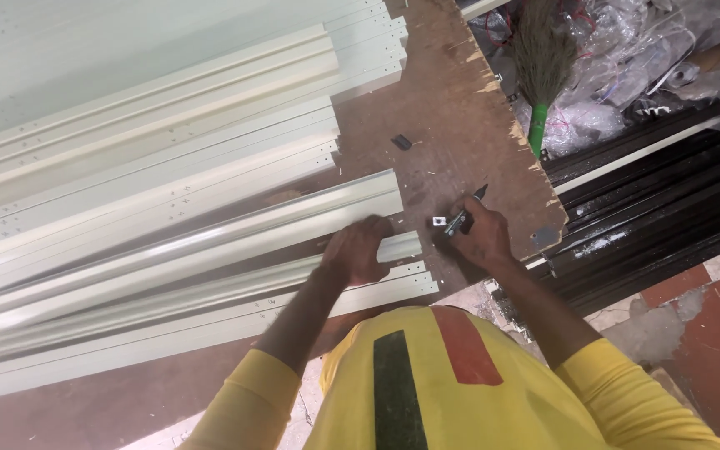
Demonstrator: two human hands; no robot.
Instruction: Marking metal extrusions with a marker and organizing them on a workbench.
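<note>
Two hands worked: our left hand (358,250) pressed flat on a cream metal channel (210,250), our right hand (481,236) gripped a dark marker (467,213).

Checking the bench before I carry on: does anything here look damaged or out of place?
Yes: the brown wooden tabletop is chipped and splintered along its right edge, beside the green-handled broom. A small black piece lies loose near the cream metal profiles.
</note>
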